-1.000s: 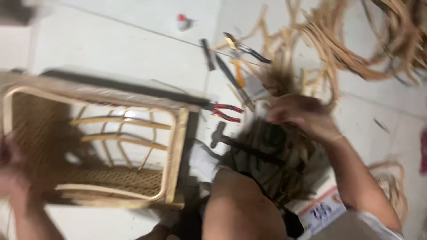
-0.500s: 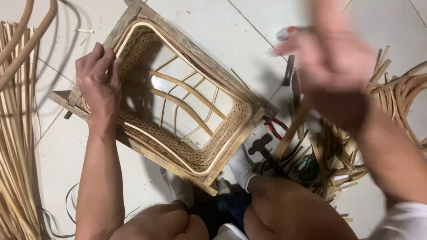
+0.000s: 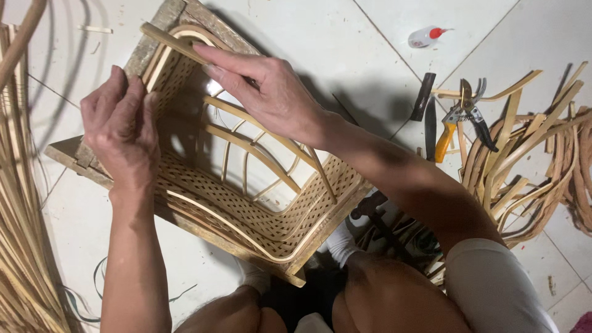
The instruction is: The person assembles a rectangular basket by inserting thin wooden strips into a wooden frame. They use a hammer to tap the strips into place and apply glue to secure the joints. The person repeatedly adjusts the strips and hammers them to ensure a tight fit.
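The woven rattan frame (image 3: pixel 246 203) lies tilted on the pale tiled floor (image 3: pixel 345 43) in front of the person's knees, much as it lay half a second ago. The left hand (image 3: pixel 120 132) keeps its place on the frame's left rim, fingers curled over the wooden edge and gripping it. The right hand (image 3: pixel 268 92), which was raised and blurred above the tools a moment ago, is now down on the frame's upper edge, its fingers pinched on a thin rattan strip (image 3: pixel 172 42) that lies along that corner. To the right of the frame, well apart from both hands, yellow-handled pruning shears (image 3: pixel 459 117) rest beside a heap of loose rattan strips (image 3: pixel 530 154), and a small glue bottle (image 3: pixel 425 37) lies farther up the floor.
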